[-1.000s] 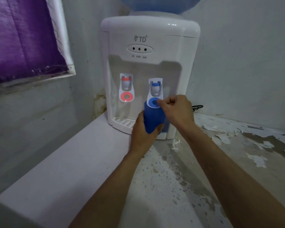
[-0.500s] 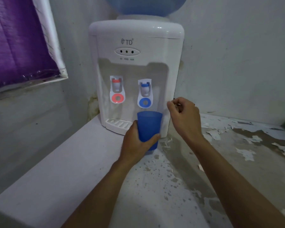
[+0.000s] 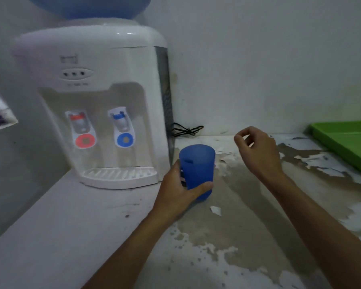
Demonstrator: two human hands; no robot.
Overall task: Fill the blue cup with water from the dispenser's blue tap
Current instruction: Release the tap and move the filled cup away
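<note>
My left hand (image 3: pixel 178 189) grips the blue cup (image 3: pixel 197 168) upright, just right of the white water dispenser (image 3: pixel 104 59) and low over the counter. Its inside is too dim to tell the water level. The blue tap (image 3: pixel 122 128) sits on the dispenser's right side, the red tap (image 3: pixel 81 129) on its left, with the drip tray (image 3: pixel 119 173) below them. My right hand (image 3: pixel 258 152) hovers to the right of the cup, fingers loosely curled and holding nothing.
A green tray (image 3: pixel 346 146) lies at the far right of the peeling counter (image 3: pixel 248 226). A black cable (image 3: pixel 187 130) trails behind the dispenser by the wall. A large blue bottle (image 3: pixel 88 6) tops the dispenser.
My left hand has drawn the cup away from under the blue tap, to the right and down. My right hand left the tap and moved right. The view swung right.
</note>
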